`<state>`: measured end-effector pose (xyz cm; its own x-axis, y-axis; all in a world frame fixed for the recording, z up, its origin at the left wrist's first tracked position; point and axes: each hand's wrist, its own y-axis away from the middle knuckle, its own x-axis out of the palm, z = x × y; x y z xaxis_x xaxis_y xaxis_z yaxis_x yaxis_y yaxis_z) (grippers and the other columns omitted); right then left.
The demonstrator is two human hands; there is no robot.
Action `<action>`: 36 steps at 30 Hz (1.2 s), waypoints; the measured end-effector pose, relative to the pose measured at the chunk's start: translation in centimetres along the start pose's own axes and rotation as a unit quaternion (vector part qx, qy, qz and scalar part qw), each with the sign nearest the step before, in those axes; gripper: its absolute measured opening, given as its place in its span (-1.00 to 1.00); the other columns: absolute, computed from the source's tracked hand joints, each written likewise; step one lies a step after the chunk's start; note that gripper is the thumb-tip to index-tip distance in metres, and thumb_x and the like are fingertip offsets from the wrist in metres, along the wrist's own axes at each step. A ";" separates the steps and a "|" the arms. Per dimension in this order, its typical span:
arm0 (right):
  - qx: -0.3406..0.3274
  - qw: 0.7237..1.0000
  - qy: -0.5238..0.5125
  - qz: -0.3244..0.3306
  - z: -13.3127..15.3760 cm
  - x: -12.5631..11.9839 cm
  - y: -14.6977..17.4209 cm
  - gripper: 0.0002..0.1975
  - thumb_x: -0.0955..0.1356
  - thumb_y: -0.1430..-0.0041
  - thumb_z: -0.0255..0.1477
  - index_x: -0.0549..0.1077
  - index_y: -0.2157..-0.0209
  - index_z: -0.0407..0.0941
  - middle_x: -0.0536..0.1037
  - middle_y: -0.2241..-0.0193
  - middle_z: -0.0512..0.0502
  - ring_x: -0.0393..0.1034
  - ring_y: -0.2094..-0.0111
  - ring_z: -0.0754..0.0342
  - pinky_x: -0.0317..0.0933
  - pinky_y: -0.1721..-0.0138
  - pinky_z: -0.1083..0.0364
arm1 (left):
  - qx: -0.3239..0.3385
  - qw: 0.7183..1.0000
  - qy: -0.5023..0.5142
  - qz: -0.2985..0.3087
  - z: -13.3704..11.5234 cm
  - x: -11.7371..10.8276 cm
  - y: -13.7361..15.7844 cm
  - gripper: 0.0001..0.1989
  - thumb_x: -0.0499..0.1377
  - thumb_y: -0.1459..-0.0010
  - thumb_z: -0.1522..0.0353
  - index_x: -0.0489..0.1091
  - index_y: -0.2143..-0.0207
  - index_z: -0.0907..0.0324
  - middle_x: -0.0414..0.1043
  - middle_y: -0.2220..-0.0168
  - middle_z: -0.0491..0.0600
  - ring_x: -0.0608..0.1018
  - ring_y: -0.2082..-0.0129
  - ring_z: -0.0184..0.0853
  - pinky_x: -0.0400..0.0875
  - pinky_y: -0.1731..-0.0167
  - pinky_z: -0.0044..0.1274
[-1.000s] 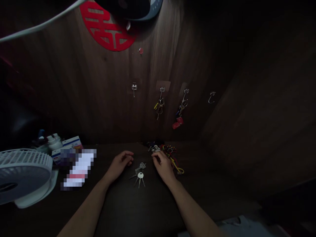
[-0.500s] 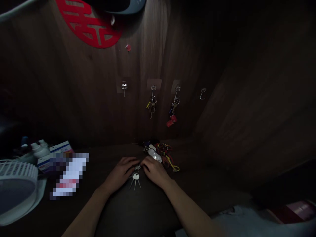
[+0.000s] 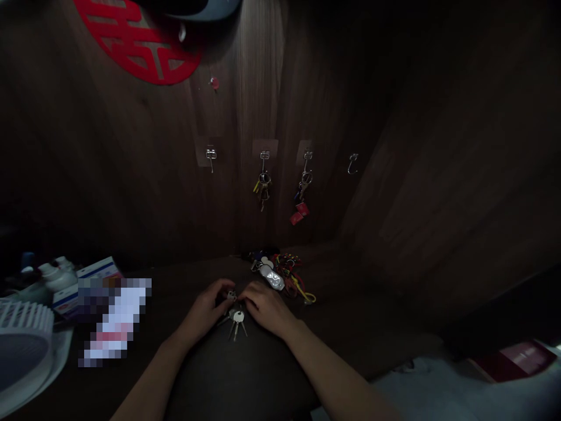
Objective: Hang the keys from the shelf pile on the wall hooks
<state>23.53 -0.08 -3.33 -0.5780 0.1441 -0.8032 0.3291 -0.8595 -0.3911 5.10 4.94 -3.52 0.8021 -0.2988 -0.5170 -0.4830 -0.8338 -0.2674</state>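
Several silver keys (image 3: 237, 318) fan out below my fingers, over the dark wooden surface. My left hand (image 3: 208, 307) is closed on the upper end of this bunch, thumb and fingers around a small metal piece (image 3: 232, 295). From the other side my right hand (image 3: 263, 305) pinches at the top of the same bunch; its fingertips partly hide the ring. Just beyond my right hand lies a pile of key fobs and cords, with a silvery oval fob (image 3: 272, 276) and a yellow cord (image 3: 302, 290).
On the wall, key bunches hang from two hooks (image 3: 265, 155) (image 3: 308, 154); a left hook (image 3: 211, 155) and right hook (image 3: 353, 164) hold nothing. Left stand a white plastic basket (image 3: 26, 327), white bottles (image 3: 56, 276) and a box (image 3: 99, 269). A red cut-out (image 3: 144, 49) is above.
The view has shifted slightly, so the wall and hooks appear further left. My left fingers have opened a little around the metal piece, and more of the keys shows between my hands.
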 end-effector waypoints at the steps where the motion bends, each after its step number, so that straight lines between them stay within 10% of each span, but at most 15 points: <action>1: 0.009 1.000 -0.001 -0.005 -0.1 0.0 0.0 -0.73 0.26 -0.10 -0.67 0.46 0.25 -0.07 0.47 0.28 -0.04 0.36 0.18 0.08 0.22 0.14 0.12 | -0.010 1.000 0.009 -0.009 -0.1 -0.1 0.0 -0.75 0.18 -0.02 0.38 0.38 0.18 0.05 0.50 0.27 -0.10 0.52 0.28 -0.29 0.39 0.21 -0.47; 22: 0.140 0.967 -0.206 -0.051 1.0 0.5 -0.9 -0.72 0.29 -0.14 -0.42 0.41 0.08 -0.06 0.53 0.32 -0.02 0.40 0.34 0.11 0.23 0.36 0.15 | -0.144 0.958 0.238 -0.063 -2.3 -0.1 -0.2 -0.65 0.22 0.06 0.27 0.31 0.17 0.14 0.48 0.31 -0.07 0.54 0.32 -0.34 0.41 0.30 -0.51; 36: 0.133 0.949 -0.269 -0.096 0.7 0.6 -1.0 -0.87 0.26 -0.17 -0.36 0.38 0.39 -0.10 0.35 0.54 0.09 0.25 0.48 0.17 0.11 0.45 0.21 | -0.164 0.942 0.290 -0.033 -2.2 -0.3 -0.1 -0.70 0.23 0.03 0.29 0.36 0.19 0.13 0.55 0.16 0.01 0.55 0.17 -0.26 0.41 0.21 -0.48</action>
<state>22.37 0.56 -3.08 -0.9296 0.1009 -0.3545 0.0200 -0.9466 -0.3218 5.72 4.05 -1.55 0.9298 -0.3650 0.0480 -0.3667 -0.9298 0.0316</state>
